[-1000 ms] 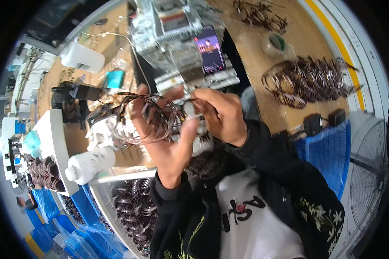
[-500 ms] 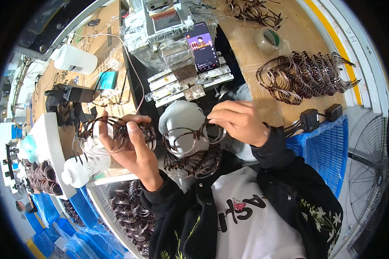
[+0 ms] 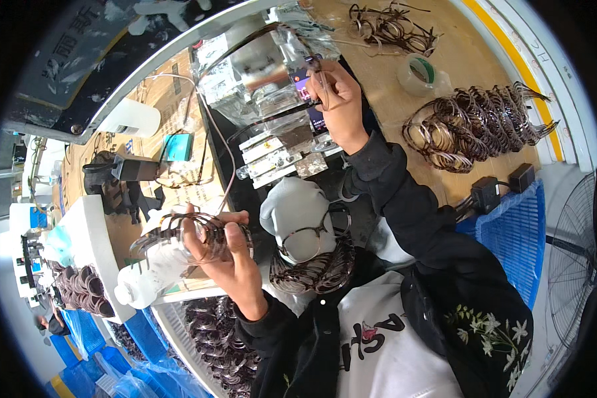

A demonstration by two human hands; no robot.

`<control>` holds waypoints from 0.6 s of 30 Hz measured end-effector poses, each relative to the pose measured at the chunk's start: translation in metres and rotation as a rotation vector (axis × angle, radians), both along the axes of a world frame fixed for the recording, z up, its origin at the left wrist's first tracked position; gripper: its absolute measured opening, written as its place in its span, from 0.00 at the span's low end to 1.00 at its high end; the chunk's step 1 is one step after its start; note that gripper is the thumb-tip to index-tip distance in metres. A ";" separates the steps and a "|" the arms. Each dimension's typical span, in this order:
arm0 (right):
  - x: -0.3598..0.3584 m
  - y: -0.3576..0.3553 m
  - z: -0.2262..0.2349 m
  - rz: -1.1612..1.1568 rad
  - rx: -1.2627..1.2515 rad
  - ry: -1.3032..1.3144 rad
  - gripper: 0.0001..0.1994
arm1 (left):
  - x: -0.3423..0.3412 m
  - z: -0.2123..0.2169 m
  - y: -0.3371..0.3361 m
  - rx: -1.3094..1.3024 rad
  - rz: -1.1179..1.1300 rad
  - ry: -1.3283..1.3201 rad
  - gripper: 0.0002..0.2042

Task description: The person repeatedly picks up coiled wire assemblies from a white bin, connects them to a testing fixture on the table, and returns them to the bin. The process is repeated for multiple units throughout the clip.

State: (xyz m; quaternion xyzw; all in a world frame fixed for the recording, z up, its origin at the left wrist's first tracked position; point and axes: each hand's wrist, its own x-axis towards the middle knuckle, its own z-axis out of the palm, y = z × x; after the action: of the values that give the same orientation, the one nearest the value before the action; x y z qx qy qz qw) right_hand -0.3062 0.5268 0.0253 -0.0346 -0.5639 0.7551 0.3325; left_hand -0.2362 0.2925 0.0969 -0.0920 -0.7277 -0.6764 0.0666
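Since 0.5 seconds ago, the right hand point(image 3: 338, 99) has risen from the white mannequin head point(image 3: 297, 215) to the clear plastic stand point(image 3: 259, 73), fingers pinched shut on a thin eyeglass temple point(image 3: 323, 76). One brown frame point(image 3: 308, 233) sits on the mannequin head. Lower left, the left hand point(image 3: 222, 255) stays curled around a bunch of brown eyeglass frames point(image 3: 192, 229), above a white bottle point(image 3: 149, 275).

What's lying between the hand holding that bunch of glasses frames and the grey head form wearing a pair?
Nothing visible lies between them. The left hand grips a bunch of brown frames just to the left of the grey head form, with only the dark bench top in the gap. The right hand is raised farther back, holding a thin frame piece.
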 end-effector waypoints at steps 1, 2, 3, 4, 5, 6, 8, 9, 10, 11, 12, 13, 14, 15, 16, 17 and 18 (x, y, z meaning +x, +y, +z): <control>-0.004 -0.001 -0.002 -0.041 0.007 -0.011 0.08 | 0.000 -0.001 0.000 0.008 -0.019 0.000 0.27; -0.006 -0.003 -0.003 -0.062 0.031 -0.002 0.08 | 0.001 -0.001 0.000 0.024 -0.021 -0.009 0.27; -0.009 -0.004 -0.002 -0.058 0.007 0.032 0.08 | 0.001 -0.002 0.000 0.026 -0.040 0.001 0.26; -0.011 -0.005 -0.003 -0.089 0.045 0.065 0.08 | 0.001 -0.003 0.001 0.019 -0.024 -0.023 0.26; -0.013 -0.005 -0.003 -0.123 0.084 0.091 0.08 | 0.001 -0.003 0.002 0.010 -0.032 -0.036 0.25; -0.012 -0.005 -0.003 -0.151 0.122 0.091 0.08 | 0.001 -0.003 0.002 -0.001 -0.028 -0.046 0.24; -0.005 -0.004 -0.003 -0.222 0.168 0.049 0.08 | -0.001 -0.002 0.003 -0.008 -0.051 -0.053 0.27; 0.002 -0.004 -0.003 -0.250 0.197 0.026 0.09 | -0.001 -0.001 0.004 0.159 -0.061 -0.130 0.30; 0.014 -0.002 0.000 -0.111 0.057 0.085 0.08 | 0.001 0.000 0.006 0.334 -0.075 -0.209 0.34; 0.027 -0.005 0.003 -0.106 0.104 0.160 0.08 | -0.003 0.002 0.005 0.378 -0.100 -0.246 0.40; 0.041 -0.011 0.007 -0.102 0.177 0.203 0.07 | -0.001 0.005 0.006 0.478 -0.080 -0.293 0.43; 0.056 -0.015 0.014 -0.113 0.336 0.239 0.07 | -0.002 0.006 0.008 0.538 -0.136 -0.262 0.44; 0.068 -0.021 0.022 -0.132 0.506 0.287 0.07 | -0.002 0.007 0.010 0.603 -0.195 -0.226 0.46; 0.079 -0.030 0.030 -0.135 0.640 0.204 0.07 | -0.001 0.008 0.014 0.634 -0.232 -0.209 0.49; 0.091 -0.039 0.037 -0.143 0.756 0.132 0.08 | -0.001 0.008 0.018 0.647 -0.351 -0.149 0.41; 0.100 -0.049 0.043 -0.053 0.759 0.115 0.09 | 0.004 0.009 0.023 0.466 -0.342 -0.104 0.38; 0.107 -0.057 0.047 0.034 0.755 0.072 0.09 | 0.010 0.009 0.028 0.314 -0.317 -0.083 0.38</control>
State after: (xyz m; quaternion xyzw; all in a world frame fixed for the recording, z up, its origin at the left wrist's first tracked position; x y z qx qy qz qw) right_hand -0.1988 0.4694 0.0721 0.1261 -0.7911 0.5002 0.3289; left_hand -0.2263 0.3203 0.1056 -0.1657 -0.5920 -0.7867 -0.0570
